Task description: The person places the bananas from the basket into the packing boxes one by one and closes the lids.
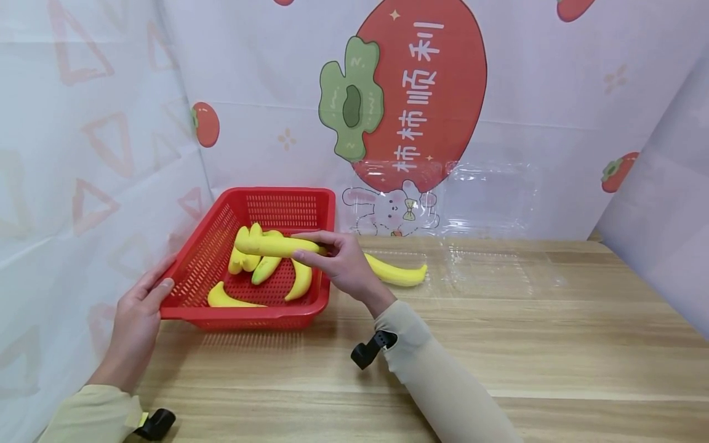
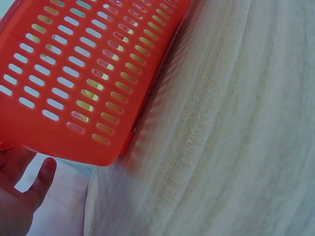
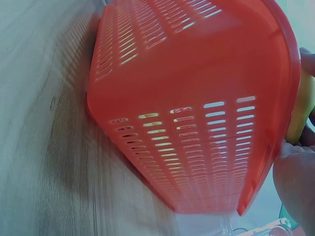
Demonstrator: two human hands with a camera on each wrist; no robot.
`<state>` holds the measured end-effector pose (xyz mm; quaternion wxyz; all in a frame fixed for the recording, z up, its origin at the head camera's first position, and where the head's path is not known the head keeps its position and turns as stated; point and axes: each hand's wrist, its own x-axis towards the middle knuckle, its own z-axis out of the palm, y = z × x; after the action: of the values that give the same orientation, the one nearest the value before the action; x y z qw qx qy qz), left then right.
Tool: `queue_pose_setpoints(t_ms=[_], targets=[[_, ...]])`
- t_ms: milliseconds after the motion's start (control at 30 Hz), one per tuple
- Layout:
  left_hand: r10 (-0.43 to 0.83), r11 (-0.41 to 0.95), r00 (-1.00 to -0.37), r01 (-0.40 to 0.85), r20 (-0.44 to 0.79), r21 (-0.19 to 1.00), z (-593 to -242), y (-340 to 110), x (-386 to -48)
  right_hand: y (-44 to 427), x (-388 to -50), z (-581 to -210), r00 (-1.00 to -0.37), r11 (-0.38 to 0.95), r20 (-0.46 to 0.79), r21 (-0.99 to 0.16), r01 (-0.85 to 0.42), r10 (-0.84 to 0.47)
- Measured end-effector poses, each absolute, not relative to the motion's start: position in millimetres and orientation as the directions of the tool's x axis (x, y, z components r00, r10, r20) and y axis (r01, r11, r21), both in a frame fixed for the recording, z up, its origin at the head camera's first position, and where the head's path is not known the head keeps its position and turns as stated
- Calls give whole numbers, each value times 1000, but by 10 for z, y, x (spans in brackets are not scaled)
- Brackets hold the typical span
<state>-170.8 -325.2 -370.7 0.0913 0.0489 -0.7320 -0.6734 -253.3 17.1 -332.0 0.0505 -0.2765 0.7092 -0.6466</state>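
Observation:
My right hand [image 1: 350, 266] grips a yellow banana [image 1: 277, 247] between thumb and fingers, above the right part of a red slotted plastic basket [image 1: 244, 313]. In the right wrist view, part of this banana [image 3: 299, 113] shows beyond the basket's rim. With the thumb over the rim, my left hand [image 1: 135, 314] holds the basket's near left corner. Several bananas lie inside, among them a curved one [image 1: 300, 280] at the right and another [image 1: 227, 298] by the front wall. Outside the basket, another banana [image 1: 397, 272] lies to the right, its left end hidden behind my right hand.
Clear plastic clamshell boxes [image 1: 487, 271] sit at the back of the wooden table [image 1: 498, 357], their lids [image 1: 490, 200] raised against the printed backdrop. A white cloth wall [image 1: 83, 203] stands close on the left. Each wrist wears a black camera [image 1: 367, 354].

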Motion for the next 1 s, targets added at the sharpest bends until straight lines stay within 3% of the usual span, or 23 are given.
queue_pose_setpoints(t_ms=[1000], targets=[[-198, 55, -977, 62, 72, 997, -3720, -3251, -1707, 535, -2603, -3324, -871, -8, 237, -966, -259, -429]])
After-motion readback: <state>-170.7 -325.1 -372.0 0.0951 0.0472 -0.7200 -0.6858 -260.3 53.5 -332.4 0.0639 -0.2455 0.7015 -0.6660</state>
